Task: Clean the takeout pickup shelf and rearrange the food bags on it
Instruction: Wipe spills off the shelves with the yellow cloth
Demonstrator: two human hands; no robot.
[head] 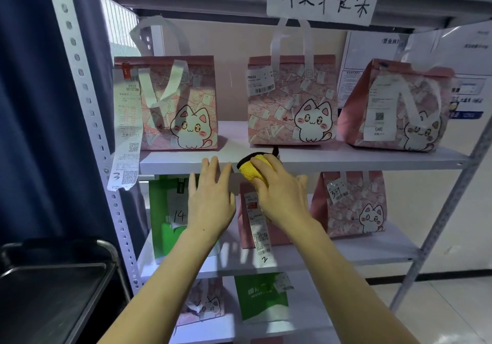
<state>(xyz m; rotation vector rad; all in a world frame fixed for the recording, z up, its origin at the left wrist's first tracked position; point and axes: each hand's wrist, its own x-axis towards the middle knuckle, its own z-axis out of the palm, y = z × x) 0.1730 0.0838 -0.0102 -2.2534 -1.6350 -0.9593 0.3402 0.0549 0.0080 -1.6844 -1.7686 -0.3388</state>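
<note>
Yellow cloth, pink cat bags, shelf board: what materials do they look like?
Yellow cloth: looks like plush microfibre, fuzzy nap, dark edge trim; the right hand grips it.
Pink cat bags: probably non-woven fabric or coated paper; matte print, soft translucent white strap handles, creased sides.
Shelf board: likely painted sheet metal; smooth, pale, slightly glossy, with a folded front lip.

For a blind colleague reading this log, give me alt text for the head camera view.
A right hand presses a yellow cloth on the front edge of a white shelf holding three pink cat bags; the open left hand rests beside it.
</note>
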